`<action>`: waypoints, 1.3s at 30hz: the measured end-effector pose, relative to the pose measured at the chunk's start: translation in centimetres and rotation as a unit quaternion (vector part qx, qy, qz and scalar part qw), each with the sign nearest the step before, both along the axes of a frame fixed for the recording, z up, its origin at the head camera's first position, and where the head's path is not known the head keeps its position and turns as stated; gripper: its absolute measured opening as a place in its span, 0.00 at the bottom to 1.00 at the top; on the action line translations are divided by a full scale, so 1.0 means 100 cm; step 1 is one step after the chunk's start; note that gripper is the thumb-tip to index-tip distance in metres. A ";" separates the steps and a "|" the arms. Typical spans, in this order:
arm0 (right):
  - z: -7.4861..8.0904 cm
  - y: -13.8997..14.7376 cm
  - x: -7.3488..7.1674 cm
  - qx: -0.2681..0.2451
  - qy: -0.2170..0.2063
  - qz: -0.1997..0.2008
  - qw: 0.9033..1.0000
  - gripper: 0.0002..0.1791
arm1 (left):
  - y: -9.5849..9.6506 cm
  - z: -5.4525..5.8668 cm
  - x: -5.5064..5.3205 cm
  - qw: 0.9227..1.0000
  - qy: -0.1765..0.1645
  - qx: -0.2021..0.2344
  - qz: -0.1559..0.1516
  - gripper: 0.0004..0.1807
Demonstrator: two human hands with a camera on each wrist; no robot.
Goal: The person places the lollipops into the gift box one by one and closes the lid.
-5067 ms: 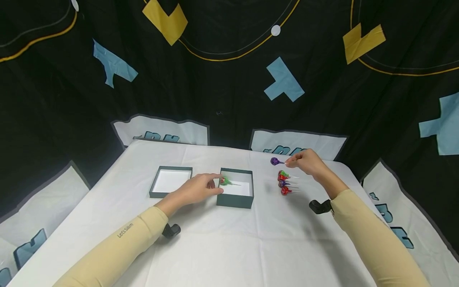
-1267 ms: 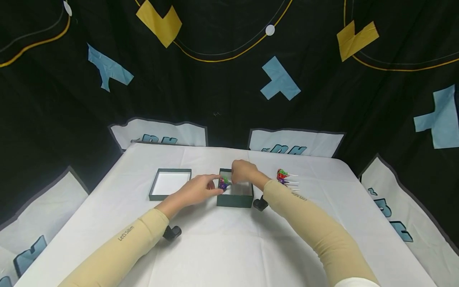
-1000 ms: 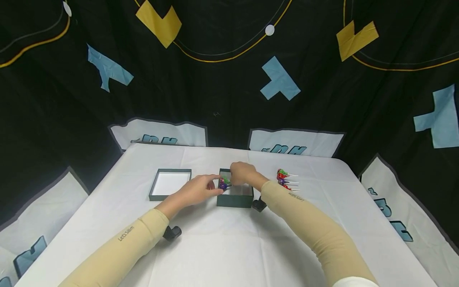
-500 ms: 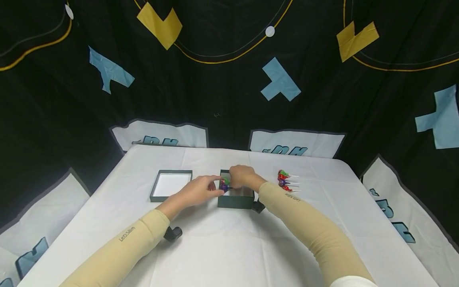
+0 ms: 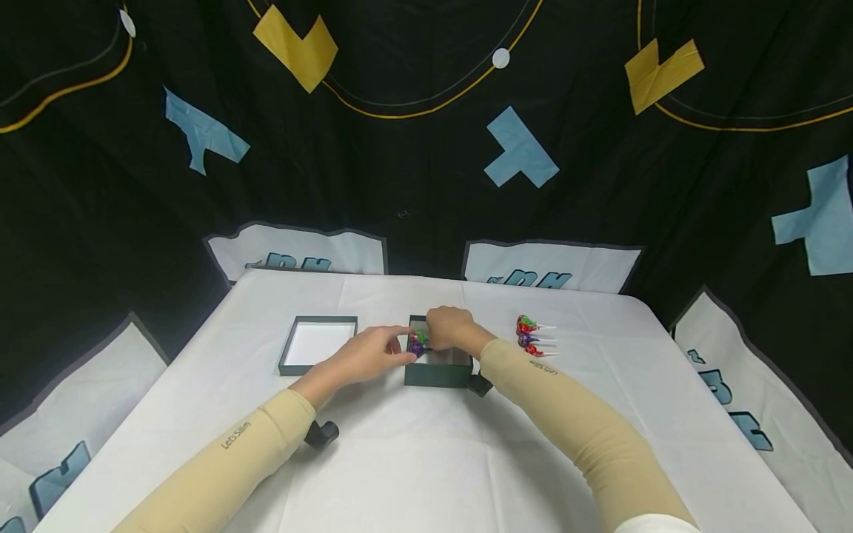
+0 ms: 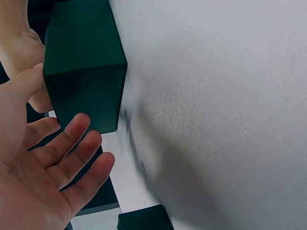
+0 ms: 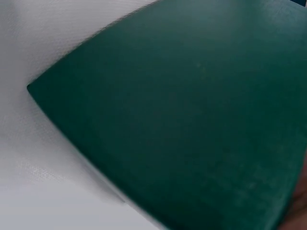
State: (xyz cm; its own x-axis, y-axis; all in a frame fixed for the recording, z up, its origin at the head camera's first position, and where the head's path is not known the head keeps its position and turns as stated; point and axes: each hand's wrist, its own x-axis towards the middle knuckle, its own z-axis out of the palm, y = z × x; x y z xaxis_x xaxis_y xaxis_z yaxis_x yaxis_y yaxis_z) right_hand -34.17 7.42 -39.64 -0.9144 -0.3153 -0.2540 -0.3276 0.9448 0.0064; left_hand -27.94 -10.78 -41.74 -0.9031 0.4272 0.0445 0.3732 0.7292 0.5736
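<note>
My right hand (image 5: 452,328) reaches into the open dark green box (image 5: 436,376), fingers curled down at the stick end of a purple lollipop (image 5: 416,347); its fingertips are hidden. The purple head lies by the box's left wall, against a green-and-red lollipop (image 5: 420,335). At that same wall is my left hand (image 5: 369,354), thumb and index apart near the rim. In the left wrist view the left hand's fingers (image 6: 79,175) are loosely spread beside the box. The right wrist view is mostly filled by the box's green outer side (image 7: 182,105).
To the right of the box, several wrapped lollipops (image 5: 526,326) lie in a column on the white cloth, sticks pointing right. On the left sits a shallow green-edged lid (image 5: 318,341) with a white inside. A black curtain (image 5: 413,178) hangs behind the table.
From the far right of the table, my right hand has brought the purple lollipop into the box, beside the green-and-red one. Lately it has sunk slightly. The left hand has stayed at the box.
</note>
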 end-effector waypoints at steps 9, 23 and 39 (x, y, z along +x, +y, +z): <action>0.007 0.002 0.004 -0.021 0.005 -0.003 1.000 0.18 | 0.001 -0.001 0.000 1.000 0.002 -0.007 0.005 0.35; 0.029 0.033 0.002 -0.101 -0.005 -0.030 0.994 0.09 | 0.002 -0.002 0.000 1.000 0.002 -0.007 0.014 0.35; 0.052 0.079 -0.001 -0.189 -0.005 -0.089 0.978 0.09 | 0.002 -0.003 0.000 1.000 0.010 -0.015 0.014 0.35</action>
State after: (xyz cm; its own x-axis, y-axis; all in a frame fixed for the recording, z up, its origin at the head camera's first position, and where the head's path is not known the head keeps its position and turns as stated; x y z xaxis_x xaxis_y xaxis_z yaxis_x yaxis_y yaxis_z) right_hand -34.31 15.30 -34.44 -0.9616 -0.2237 -0.1588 -0.1555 0.9214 -0.3560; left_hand -27.99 -10.59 -42.06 -0.9136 0.4036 0.0497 0.3635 0.7556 0.5449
